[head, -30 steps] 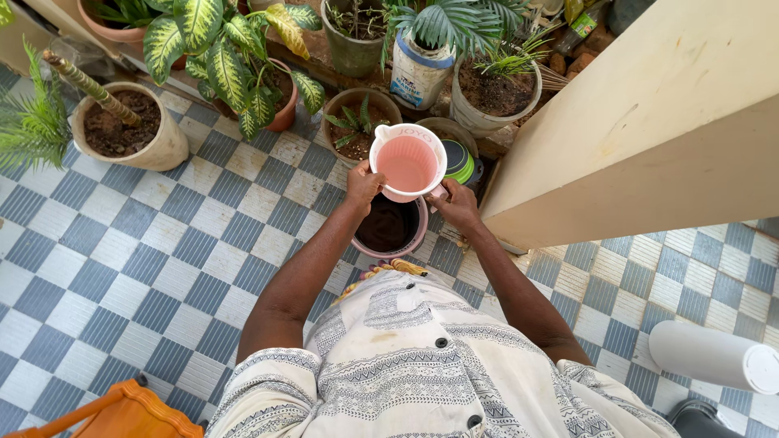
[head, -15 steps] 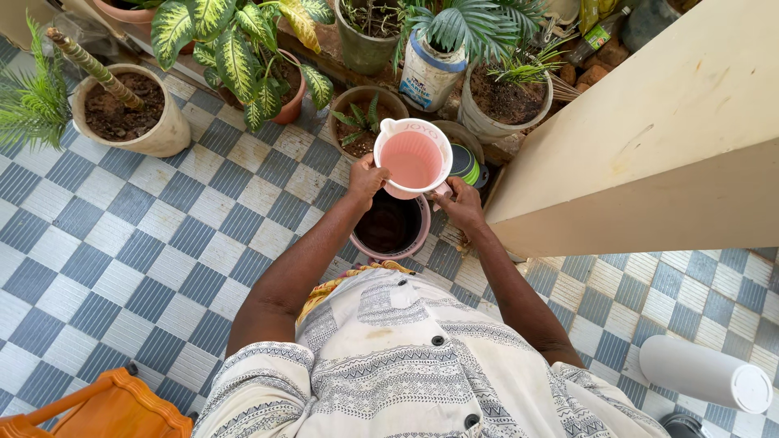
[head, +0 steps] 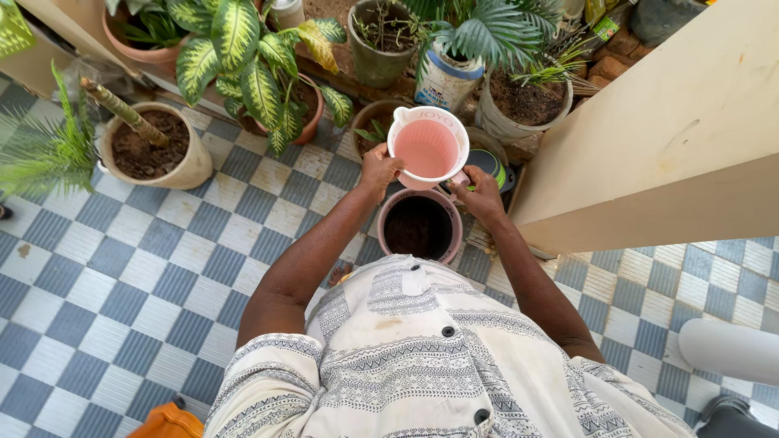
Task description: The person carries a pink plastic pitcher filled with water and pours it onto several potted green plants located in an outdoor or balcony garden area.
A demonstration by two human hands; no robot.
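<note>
Pink plastic makes up the jug (head: 428, 148), which hangs in the air above a pink pot (head: 419, 226) filled with dark soil. The left hand (head: 380, 168) curls around the jug's left wall, and the right hand (head: 480, 193) grips it at the near right, by the handle, so both hands are closed on the jug. Its mouth faces up and its spout points far left; whether it holds any liquid cannot be told. The pot of soil stands on the blue and white checked floor (head: 162, 268) just in front of the person's patterned shirt (head: 422, 357).

Other things crowd close. Right behind the jug stands a small brown pot (head: 375, 122) with a little green plant, partly hidden by the jug and the left hand. To the jug's right, a dark round thing with a green rim (head: 491, 162) is half covered by the right hand. Farther off are a white tub (head: 449, 81) holding a palm-like plant and a pale pot (head: 519, 109) with soil and thin grass. To the left, a plant with big spotted leaves (head: 251, 73) spreads over its reddish pot, and a cream pot (head: 158, 150) carries a leaning stem. A cream wall (head: 649, 138) rises close on the right, closing off that side.
</note>
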